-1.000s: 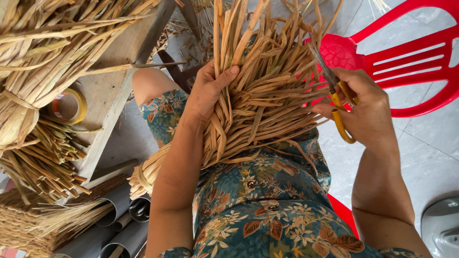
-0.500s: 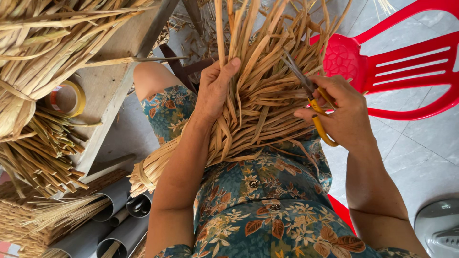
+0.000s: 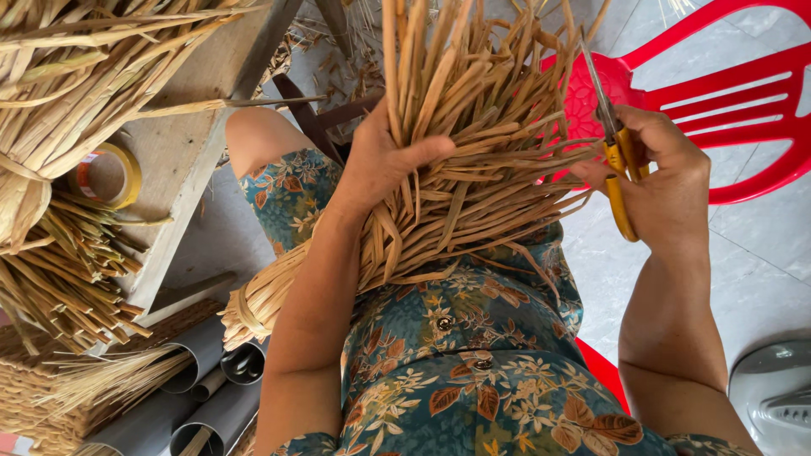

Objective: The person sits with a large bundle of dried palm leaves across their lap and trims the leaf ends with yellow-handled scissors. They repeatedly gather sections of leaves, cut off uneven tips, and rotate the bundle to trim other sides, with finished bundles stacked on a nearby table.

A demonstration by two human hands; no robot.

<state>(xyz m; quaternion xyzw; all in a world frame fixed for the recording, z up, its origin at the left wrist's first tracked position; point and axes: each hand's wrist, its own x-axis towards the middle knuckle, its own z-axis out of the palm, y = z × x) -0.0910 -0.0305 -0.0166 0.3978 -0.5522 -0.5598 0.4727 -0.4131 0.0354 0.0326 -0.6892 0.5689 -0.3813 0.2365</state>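
Straw bundle (image 3: 473, 169) across lap, between hands; tape roll (image 3: 106, 175) on bench at left; pipes (image 3: 203, 380) below; chair (image 3: 726, 110) right.

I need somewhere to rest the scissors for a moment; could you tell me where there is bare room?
Bare tiled floor lies between the red plastic chair and the grey appliance. The wooden bench has a bare strip beside the tape roll. Left is crowded: straw bundles, grey pipes.

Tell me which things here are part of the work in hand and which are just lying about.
In use: left hand gripping the dried reed bundle; right hand holding yellow-handled scissors.
Lying about: tape roll, grey pipes, red plastic chair, other reed bundles.
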